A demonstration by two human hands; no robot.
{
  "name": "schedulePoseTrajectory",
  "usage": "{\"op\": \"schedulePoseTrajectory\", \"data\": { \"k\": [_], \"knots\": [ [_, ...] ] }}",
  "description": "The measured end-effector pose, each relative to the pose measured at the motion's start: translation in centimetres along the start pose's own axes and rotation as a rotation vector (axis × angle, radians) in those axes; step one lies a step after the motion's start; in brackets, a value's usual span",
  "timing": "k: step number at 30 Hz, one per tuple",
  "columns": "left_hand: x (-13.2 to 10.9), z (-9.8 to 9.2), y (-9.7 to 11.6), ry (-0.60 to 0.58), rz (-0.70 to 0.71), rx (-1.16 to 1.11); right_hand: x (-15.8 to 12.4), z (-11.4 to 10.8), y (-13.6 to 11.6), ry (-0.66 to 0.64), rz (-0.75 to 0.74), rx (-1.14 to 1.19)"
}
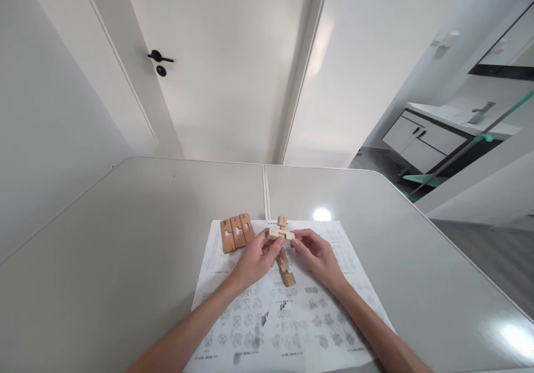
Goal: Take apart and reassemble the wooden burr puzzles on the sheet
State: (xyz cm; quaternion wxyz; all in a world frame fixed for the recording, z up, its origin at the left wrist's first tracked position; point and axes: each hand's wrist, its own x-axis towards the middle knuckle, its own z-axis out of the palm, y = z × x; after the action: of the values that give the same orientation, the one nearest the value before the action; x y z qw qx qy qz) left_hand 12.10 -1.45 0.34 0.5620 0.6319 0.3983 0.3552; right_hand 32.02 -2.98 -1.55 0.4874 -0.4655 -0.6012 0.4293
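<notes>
Between my two hands is a pale notched wooden puzzle piece (280, 234), held roughly level above the paper. The fingers of my left hand (259, 254) pinch its left end. My right hand (317, 256) grips the right end with thumb and fingertips. Below the held piece, more notched wooden pieces show: a light block (282, 220) beyond it and a darker brown piece (287, 275) nearer to me. Whether these touch each other is hidden by the hands. Left of my left hand, flat numbered wooden pieces with cut-outs (236, 232) lie side by side.
A large printed instruction sheet (271, 328) with puzzle diagrams and small tears lies under the hands. It rests on a pale table (137, 239) with a seam down its middle. A white door (225, 56) stands beyond; a sink cabinet (425, 139) is at the right.
</notes>
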Motion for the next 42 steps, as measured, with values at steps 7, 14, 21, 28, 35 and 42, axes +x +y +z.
{"op": "schedulePoseTrajectory", "data": {
  "k": [7, 14, 21, 28, 35, 42],
  "knots": [
    [0.1, -0.2, -0.1, -0.01, -0.005, -0.027, 0.1, 0.0, 0.5, 0.013, -0.028, 0.042],
    [0.5, -0.4, -0.1, -0.003, -0.009, -0.065, 0.1, 0.1, 1.0, 0.038, -0.066, 0.06],
    [0.4, -0.3, -0.1, -0.019, -0.014, -0.035, 0.1, 0.0, 0.0, -0.004, 0.002, 0.091],
    [0.4, -0.4, -0.1, -0.023, -0.01, -0.017, -0.1, 0.0, 0.4, 0.014, 0.007, 0.06],
    [0.4, -0.5, -0.1, -0.03, -0.012, -0.016, -0.2, 0.2, 0.7, 0.035, -0.008, 0.048],
    [0.3, -0.5, 0.0, -0.035, -0.023, 0.007, -0.2, 0.2, 0.4, 0.056, -0.031, 0.018]
  ]
}}
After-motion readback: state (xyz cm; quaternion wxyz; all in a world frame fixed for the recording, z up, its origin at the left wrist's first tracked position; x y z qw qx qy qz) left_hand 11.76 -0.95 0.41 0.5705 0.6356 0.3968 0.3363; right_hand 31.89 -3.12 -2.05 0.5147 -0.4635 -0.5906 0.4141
